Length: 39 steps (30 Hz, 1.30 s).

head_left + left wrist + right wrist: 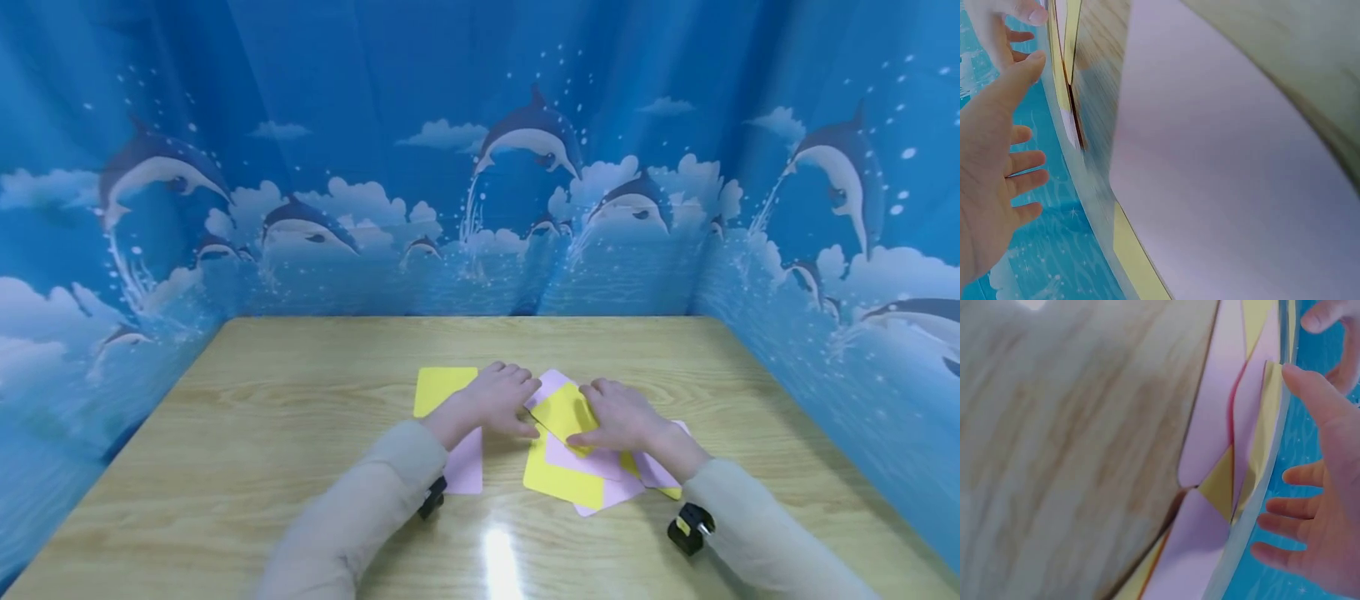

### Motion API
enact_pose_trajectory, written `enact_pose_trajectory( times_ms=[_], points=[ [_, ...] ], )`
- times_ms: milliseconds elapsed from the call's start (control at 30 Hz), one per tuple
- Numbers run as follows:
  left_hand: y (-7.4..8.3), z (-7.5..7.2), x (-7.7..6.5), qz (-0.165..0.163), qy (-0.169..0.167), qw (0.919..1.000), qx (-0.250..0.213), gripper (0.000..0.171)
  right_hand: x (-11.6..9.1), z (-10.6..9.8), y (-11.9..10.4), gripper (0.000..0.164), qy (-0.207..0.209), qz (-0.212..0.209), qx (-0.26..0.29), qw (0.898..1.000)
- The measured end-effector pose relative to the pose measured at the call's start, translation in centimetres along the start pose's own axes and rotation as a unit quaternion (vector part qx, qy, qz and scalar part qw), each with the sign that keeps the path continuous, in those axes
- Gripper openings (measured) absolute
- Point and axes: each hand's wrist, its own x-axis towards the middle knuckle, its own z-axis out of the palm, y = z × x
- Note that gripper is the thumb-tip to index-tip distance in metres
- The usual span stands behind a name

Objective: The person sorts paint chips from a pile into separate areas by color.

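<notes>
Leftmost over the wood-grain counter (225, 433) reaches a pale sleeve (360, 508). Beyond its cuff, a yellow card (442, 387) lies at nine o'clock from the person's left hand (495, 400), and a pink card (468, 467) lies at seven o'clock, partly hidden by the arm. The left hand hangs above the counter, its fingers apart and loosely straight, holding nothing. At four o'clock from it lies a loose pile (588, 462) of yellow and pink cards, overlapping at different angles. The pile's upper yellow card (558, 412) is between the two hands. The right hand (618, 417) is over the pile, fingers spread and relaxed, curled round no card; its thumb overlaps that yellow card's near edge, though whether it touches cannot be told. At five o'clock from this hand, a black device (686, 529) sits against the other sleeve (750, 517). Farthest right, at two o'clock, hangs a blue dolphin-printed curtain (900, 275).
</notes>
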Motion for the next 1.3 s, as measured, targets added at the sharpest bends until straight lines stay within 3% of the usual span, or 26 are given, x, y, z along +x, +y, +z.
enact_pose_trajectory(
  times_ms=[133, 267, 600, 1000, 1300],
  points=[
    [0.6, -0.1, 0.9, 0.002, -0.018, 0.9998, -0.005, 0.079, 0.1, 0.5, 0.1, 0.099, -0.031, 0.015, 0.011, 0.999],
    [1.0, 0.1, 1.5, 0.002, -0.040, 0.9991, -0.010, 0.081, 0.0, 0.8, 0.1, 0.097, -0.037, 0.016, 0.018, 0.999],
    [1.5, 0.2, 2.1, 0.011, -0.065, 0.9974, -0.029, 0.088, -0.1, 0.4, 0.4, 0.086, -0.045, -0.019, 0.011, 0.999],
    [1.7, 0.3, 2.5, 0.006, -0.084, 0.9951, -0.052, 0.087, -0.2, 0.2, 2.1, 0.076, -0.058, -0.083, 0.062, 0.993],
    [1.9, 0.5, 2.8, -0.001, -0.088, 0.9945, -0.058, 0.089, 0.0, 0.3, 2.9, 0.076, -0.080, -0.085, 0.093, 0.989]
  ],
)
